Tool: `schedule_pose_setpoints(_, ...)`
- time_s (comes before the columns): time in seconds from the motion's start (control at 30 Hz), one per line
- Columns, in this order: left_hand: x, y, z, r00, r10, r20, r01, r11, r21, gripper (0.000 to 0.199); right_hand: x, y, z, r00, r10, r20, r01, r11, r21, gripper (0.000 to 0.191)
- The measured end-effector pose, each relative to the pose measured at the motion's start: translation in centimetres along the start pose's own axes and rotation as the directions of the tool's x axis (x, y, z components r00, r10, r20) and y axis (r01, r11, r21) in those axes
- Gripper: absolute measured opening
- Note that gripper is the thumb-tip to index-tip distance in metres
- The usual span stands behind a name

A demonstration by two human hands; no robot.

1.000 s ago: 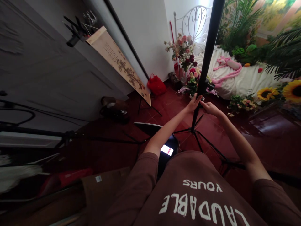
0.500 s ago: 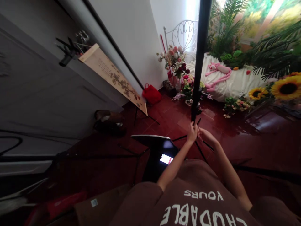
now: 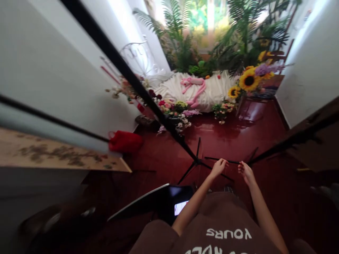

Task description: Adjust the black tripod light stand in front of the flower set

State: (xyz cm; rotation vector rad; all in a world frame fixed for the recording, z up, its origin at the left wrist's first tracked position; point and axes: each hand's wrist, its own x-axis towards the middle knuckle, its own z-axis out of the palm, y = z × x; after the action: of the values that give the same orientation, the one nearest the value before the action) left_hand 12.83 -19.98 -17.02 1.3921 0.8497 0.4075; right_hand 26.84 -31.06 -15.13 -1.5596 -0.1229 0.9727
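Note:
My left hand (image 3: 219, 168) is out in front of my body, fingers pinched together. To its right, my right hand (image 3: 245, 173) is raised with curled fingers; what either hand holds, if anything, is too small to make out. A thin dark bar (image 3: 233, 162) shows between the fingertips; I cannot tell whether it is held or is a stand leg behind them. Close by, a black stand (image 3: 196, 161) spreads its legs on the floor, its pole slanting to the upper left. A lit phone (image 3: 180, 208) lies on a black surface (image 3: 164, 198) beside my left forearm.
A second black stand (image 3: 288, 139) slants in from the right. Ahead, a white-draped bed (image 3: 217, 93) carries a pink plush toy (image 3: 194, 82), with sunflowers (image 3: 249, 80) beside it. A red bag (image 3: 124, 141) and a hanging scroll (image 3: 60, 152) are at left.
My hands have moved apart, from close together at the stand's pole to a gap between them. The view has swung right, showing the right wall and second stand.

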Motion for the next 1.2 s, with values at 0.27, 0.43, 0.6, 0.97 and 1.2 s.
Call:
schedule_pose_setpoints(0.27, 5.4, 10.5, 10.3, 0.928, 0.305, 0.215, -0.305, 0.952, -0.034, 0.043, 0.3, -12.8, -15.0, 0.735, -0.367, -0.570, 0.444, 0.896, -0.004, 0.045)
schedule_pose_setpoints(0.43, 8.7, 19.5, 19.8, 0.777, 0.562, 0.284, -0.546, 0.826, -0.141, 0.047, -0.3, -22.6, -19.4, 0.889, -0.423, -0.178, 0.394, 0.902, -0.178, 0.056)
schedule_pose_setpoints(0.6, 10.9, 21.9, 25.9, 0.819, 0.476, 0.321, -0.467, 0.877, -0.109, 0.048, 0.8, -26.4, -20.4, 0.922, -0.345, 0.177, 0.381, 0.891, -0.245, 0.048)
schedule_pose_setpoints(0.97, 11.6, 20.5, 28.3, 0.840, 0.533, 0.104, -0.527, 0.846, -0.079, 0.044, 3.1, -27.3, -23.6, 0.850, -0.307, 0.428, 0.419, 0.886, -0.196, 0.042)
schedule_pose_setpoints(1.2, 12.3, 18.1, 27.4, 0.847, 0.498, 0.185, -0.496, 0.866, -0.061, 0.051, 7.1, -24.1, -25.9, 0.947, -0.133, 0.292, 0.245, 0.888, -0.390, 0.052)
